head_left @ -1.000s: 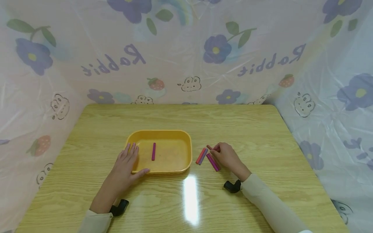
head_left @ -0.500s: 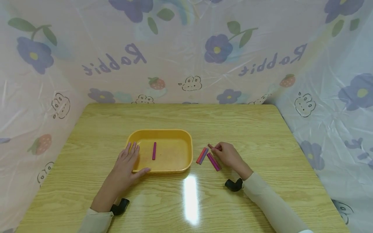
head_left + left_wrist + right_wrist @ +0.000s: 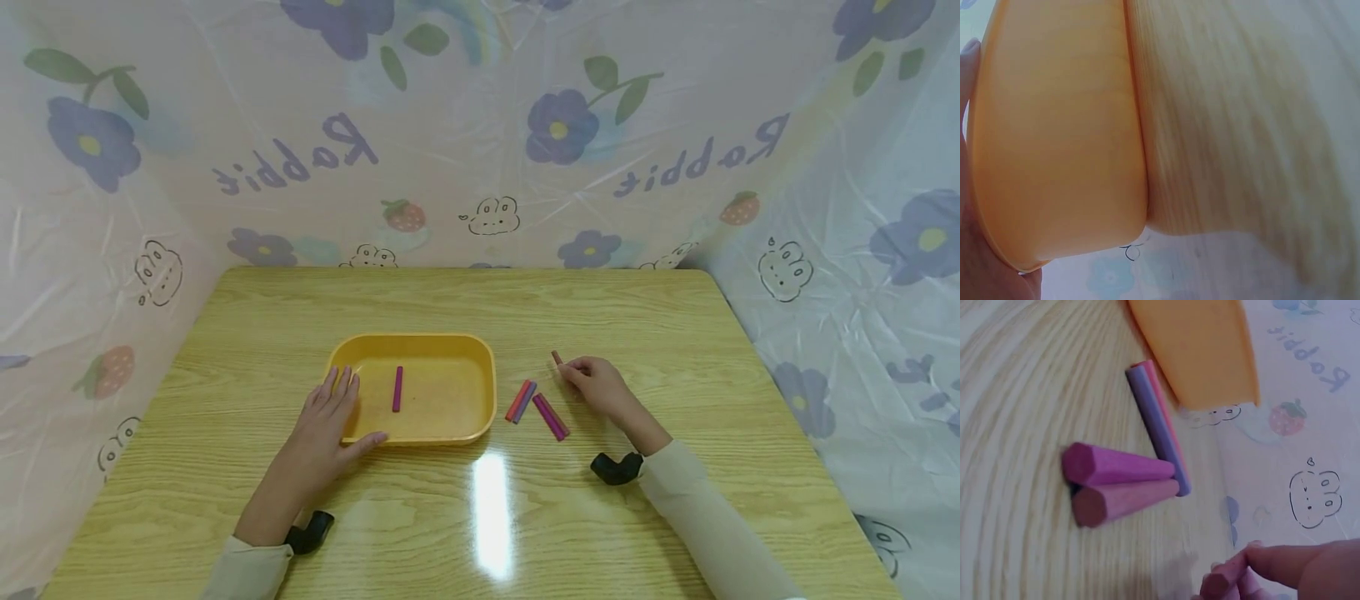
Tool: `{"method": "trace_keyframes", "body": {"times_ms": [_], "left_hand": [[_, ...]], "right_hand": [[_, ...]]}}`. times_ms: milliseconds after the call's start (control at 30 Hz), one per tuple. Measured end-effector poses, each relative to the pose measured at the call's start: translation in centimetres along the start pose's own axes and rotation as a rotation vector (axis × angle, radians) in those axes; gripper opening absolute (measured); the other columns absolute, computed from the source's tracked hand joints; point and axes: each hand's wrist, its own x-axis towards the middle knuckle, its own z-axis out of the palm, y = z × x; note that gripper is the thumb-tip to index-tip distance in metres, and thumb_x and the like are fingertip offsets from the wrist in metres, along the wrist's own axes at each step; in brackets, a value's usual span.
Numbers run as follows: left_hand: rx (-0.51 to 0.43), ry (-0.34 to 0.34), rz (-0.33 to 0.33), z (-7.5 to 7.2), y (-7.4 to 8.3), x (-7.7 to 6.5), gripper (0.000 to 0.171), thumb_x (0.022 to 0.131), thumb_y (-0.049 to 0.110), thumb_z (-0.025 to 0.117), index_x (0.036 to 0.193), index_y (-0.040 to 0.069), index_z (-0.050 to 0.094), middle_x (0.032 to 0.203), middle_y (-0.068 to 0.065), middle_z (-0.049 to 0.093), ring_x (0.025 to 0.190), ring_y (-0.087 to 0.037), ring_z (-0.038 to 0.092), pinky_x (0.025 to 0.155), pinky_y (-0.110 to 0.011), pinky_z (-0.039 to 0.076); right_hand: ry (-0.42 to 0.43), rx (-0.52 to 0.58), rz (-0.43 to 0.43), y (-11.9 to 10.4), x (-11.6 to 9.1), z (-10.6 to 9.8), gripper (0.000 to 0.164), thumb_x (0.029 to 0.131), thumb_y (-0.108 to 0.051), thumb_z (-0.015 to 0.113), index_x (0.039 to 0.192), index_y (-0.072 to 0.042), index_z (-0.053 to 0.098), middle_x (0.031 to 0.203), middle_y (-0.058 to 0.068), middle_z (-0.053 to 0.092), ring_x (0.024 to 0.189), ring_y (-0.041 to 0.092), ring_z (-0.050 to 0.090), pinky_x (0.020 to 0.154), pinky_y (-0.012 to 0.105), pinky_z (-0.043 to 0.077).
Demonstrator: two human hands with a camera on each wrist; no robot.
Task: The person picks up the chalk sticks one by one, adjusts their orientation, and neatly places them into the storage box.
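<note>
My left hand (image 3: 322,425) lies over the left end of a yellow tray (image 3: 489,400), fingers extended across the rim and thumb along the front edge. Inside the tray rests one magenta crayon (image 3: 397,389). With thumb and fingertips, my right hand (image 3: 603,390) pinches a reddish-brown crayon (image 3: 557,357), a six-sided stick (image 3: 1219,581) in the right wrist view. Between that hand and the tray lie two pairs of crayons: a red crayon (image 3: 517,400) against a purple crayon (image 3: 1150,409), and a magenta crayon (image 3: 1116,465) beside a dusty-pink crayon (image 3: 1129,501).
The wood-grain table (image 3: 420,517) is enclosed by a printed plastic sheet (image 3: 465,150) at the back and sides. A black curved piece (image 3: 309,533) sits by the left wrist, and another black piece (image 3: 617,468) by the right wrist.
My right hand has moved right and slightly away from me with the reddish-brown crayon, off the loose crayons. The left hand and tray stay in place.
</note>
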Motion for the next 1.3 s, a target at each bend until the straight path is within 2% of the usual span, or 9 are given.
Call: {"method": "trace_keyframes", "body": {"times_ms": [167, 333, 567, 733, 867, 1033, 1300], "left_hand": [[0.004, 0.000, -0.002, 0.0, 0.0, 0.0, 0.095, 0.086, 0.061, 0.051, 0.147, -0.003, 0.016, 0.153, -0.018, 0.010, 0.141, -0.028, -0.003, 0.109, -0.053, 0.010], [0.005, -0.003, -0.003, 0.1, -0.1, 0.0, 0.095, 0.085, 0.061, 0.051, 0.147, -0.003, 0.016, 0.153, -0.018, 0.010, 0.141, -0.028, -0.003, 0.110, -0.053, 0.009], [0.006, -0.007, -0.006, 0.3, -0.2, 0.0, 0.096, 0.086, 0.062, 0.050, 0.147, -0.002, 0.014, 0.153, -0.018, 0.010, 0.141, -0.027, -0.004, 0.110, -0.052, 0.009], [0.007, -0.003, -0.009, 0.3, -0.2, 0.1, 0.096, 0.085, 0.062, 0.050, 0.147, -0.002, 0.015, 0.153, -0.018, 0.010, 0.141, -0.027, -0.003, 0.109, -0.053, 0.010], [0.007, -0.001, -0.011, 0.3, -0.2, 0.0, 0.096, 0.085, 0.063, 0.049, 0.147, -0.002, 0.015, 0.153, -0.017, 0.009, 0.141, -0.028, -0.003, 0.110, -0.052, 0.008], [0.002, 0.012, -0.011, 0.4, -0.2, 0.0, 0.096, 0.085, 0.063, 0.050, 0.147, -0.002, 0.016, 0.153, -0.017, 0.010, 0.141, -0.027, -0.002, 0.111, -0.050, 0.007], [0.010, 0.006, -0.011, 0.4, -0.2, 0.0, 0.096, 0.085, 0.063, 0.049, 0.147, -0.001, 0.015, 0.154, -0.017, 0.010, 0.141, -0.026, -0.004, 0.109, -0.053, 0.011]], "right_hand": [[-0.012, 0.166, 0.032, 0.3, 0.1, -0.2, 0.036, 0.097, -0.026, 0.051, 0.104, 0.008, 0.060, 0.093, 0.015, 0.061, 0.079, 0.019, 0.054, 0.069, 0.028, 0.049], [-0.046, 0.313, 0.044, 0.3, 0.1, -0.2, 0.040, 0.098, -0.027, 0.048, 0.107, 0.011, 0.057, 0.094, 0.018, 0.060, 0.079, 0.019, 0.055, 0.073, 0.031, 0.051], [-0.130, 0.533, 0.049, 0.2, 0.1, -0.3, 0.048, 0.099, -0.029, 0.045, 0.119, 0.015, 0.050, 0.113, 0.022, 0.055, 0.098, 0.024, 0.056, 0.086, 0.034, 0.049], [-0.191, 0.699, 0.050, 0.0, -0.1, -0.2, 0.046, 0.098, -0.026, 0.048, 0.117, 0.016, 0.050, 0.108, 0.018, 0.059, 0.092, 0.018, 0.059, 0.083, 0.030, 0.050], [-0.245, 0.843, 0.075, -0.3, -0.2, -0.2, 0.032, 0.098, -0.020, 0.048, 0.109, 0.007, 0.061, 0.100, 0.013, 0.063, 0.088, 0.015, 0.063, 0.081, 0.029, 0.052], [-0.301, 0.918, 0.073, -0.8, -0.3, -0.1, 0.026, 0.099, -0.016, 0.046, 0.093, -0.006, 0.069, 0.095, 0.010, 0.064, 0.084, 0.014, 0.064, 0.081, 0.029, 0.052], [-0.361, 0.948, 0.052, -1.4, -0.4, 0.2, 0.026, 0.099, -0.015, 0.046, 0.097, -0.001, 0.067, 0.092, 0.010, 0.065, 0.086, 0.017, 0.064, 0.085, 0.034, 0.050]]}}
